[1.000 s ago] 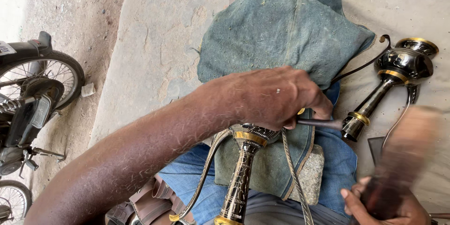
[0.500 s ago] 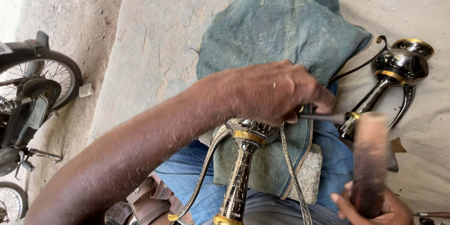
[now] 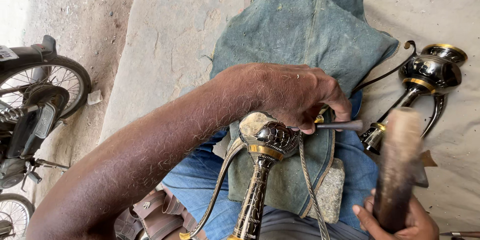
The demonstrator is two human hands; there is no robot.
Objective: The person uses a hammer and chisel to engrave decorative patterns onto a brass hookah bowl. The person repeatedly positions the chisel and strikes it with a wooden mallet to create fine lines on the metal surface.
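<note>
Gripping a fat wooden mallet (image 3: 397,170), the right hand (image 3: 395,220) sits closest to the camera, fingers wrapped round the worn, rounded handle. Just past it, the left hand (image 3: 295,95) pinches a thin dark metal chisel (image 3: 335,126), tip on the bulb of a black-and-gold engraved vase (image 3: 267,140) lying under that hand on a folded blue-grey cloth (image 3: 310,30). My worry: the bulb is round and glossy, so the chisel could skid and gouge the pattern, or the mallet could catch a knuckle. Beyond the right hand, a second shiny vase (image 3: 430,72) lies on rough concrete; far left of the left hand, a motorbike (image 3: 35,100).
</note>
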